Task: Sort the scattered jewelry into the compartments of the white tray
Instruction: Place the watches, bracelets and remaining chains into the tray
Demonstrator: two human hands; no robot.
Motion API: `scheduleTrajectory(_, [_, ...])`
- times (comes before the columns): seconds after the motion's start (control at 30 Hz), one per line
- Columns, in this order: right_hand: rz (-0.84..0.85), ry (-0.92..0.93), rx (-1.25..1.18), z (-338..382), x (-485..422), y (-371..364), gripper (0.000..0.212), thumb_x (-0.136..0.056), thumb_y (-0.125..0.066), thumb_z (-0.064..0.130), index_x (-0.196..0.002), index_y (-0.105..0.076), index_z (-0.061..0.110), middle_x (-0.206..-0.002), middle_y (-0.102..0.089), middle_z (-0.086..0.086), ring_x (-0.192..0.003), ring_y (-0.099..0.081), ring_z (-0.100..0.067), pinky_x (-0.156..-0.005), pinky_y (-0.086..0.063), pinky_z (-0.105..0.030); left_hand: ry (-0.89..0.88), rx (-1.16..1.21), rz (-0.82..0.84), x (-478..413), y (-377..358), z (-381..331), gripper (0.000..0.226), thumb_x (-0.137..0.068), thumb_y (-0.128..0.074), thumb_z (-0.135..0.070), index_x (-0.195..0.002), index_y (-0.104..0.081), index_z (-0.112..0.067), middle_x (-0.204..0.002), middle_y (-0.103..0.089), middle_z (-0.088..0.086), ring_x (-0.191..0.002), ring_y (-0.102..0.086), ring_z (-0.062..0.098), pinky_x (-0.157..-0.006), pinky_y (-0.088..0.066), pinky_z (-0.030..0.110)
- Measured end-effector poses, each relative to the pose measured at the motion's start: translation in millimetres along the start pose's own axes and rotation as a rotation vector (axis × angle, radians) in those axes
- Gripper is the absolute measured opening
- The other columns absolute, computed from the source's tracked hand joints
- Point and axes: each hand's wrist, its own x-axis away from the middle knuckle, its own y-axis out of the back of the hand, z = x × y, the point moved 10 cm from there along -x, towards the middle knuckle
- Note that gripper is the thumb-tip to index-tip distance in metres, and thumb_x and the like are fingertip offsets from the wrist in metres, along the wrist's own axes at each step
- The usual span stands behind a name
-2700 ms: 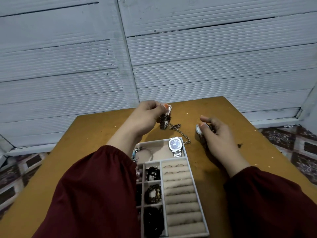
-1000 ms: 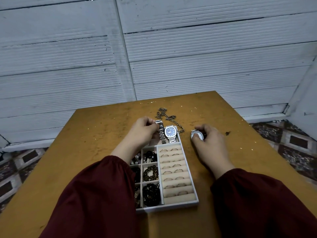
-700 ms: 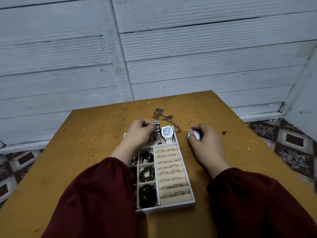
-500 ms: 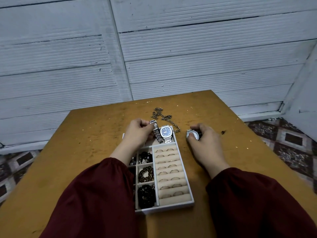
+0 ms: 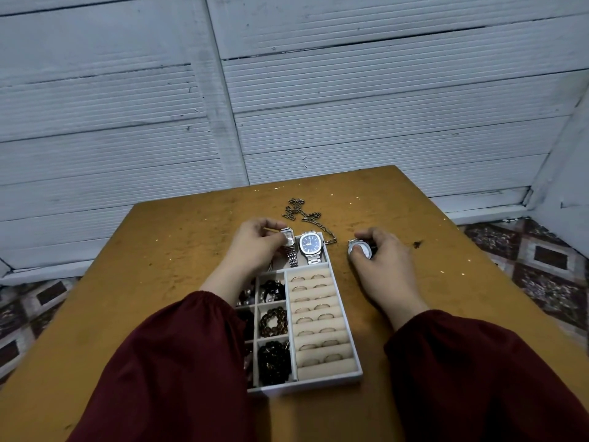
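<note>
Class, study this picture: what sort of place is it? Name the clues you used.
Probably a plain room in a home, not a shop: a worn wooden table stands before a white panelled wall, with patterned floor tiles on either side.

Left hand [image 5: 255,247] pinched a small silver watch [image 5: 289,247] in the white tray's [image 5: 312,385] far compartment, beside a blue-faced watch [image 5: 310,245]. Right hand [image 5: 385,264] gripped a round watch [image 5: 359,250] on the table [image 5: 178,250], off the tray's far right corner. Chain [image 5: 302,212] lay past the tray's far edge.

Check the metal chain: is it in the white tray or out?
Out. The chain lies on the table, beyond the far edge of the white tray.
</note>
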Motion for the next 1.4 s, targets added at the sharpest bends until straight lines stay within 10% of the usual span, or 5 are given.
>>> scheduleTrajectory(0.87, [-0.002, 0.032, -0.023, -1, -2, -2, 0.023, -0.086, -0.060, 0.020, -0.108, -0.065, 0.020, -0.103, -0.063, 0.003, -0.098, -0.058, -0.014, -0.086, -0.047, -0.030, 0.106, -0.401, 0.147, -3, -8, 6, 0.008, -0.083, -0.066, -0.015, -0.083, -0.062, -0.008, -0.074, -0.064, 0.008, -0.062, -0.056, 0.018, -0.062, -0.048, 0.029])
scheduleTrajectory(1.4, [-0.004, 0.052, -0.022, 1, -2, -2, 0.024, -0.086, -0.061, 0.021, -0.110, -0.065, 0.020, -0.102, -0.058, 0.008, -0.099, -0.056, -0.013, -0.086, -0.046, -0.029, 0.210, -0.026, 0.138, 5, -12, 12, 0.016, -0.082, -0.064, 0.003, -0.072, -0.058, -0.008, -0.071, -0.064, 0.013, -0.067, -0.060, 0.024, -0.068, -0.053, 0.034])
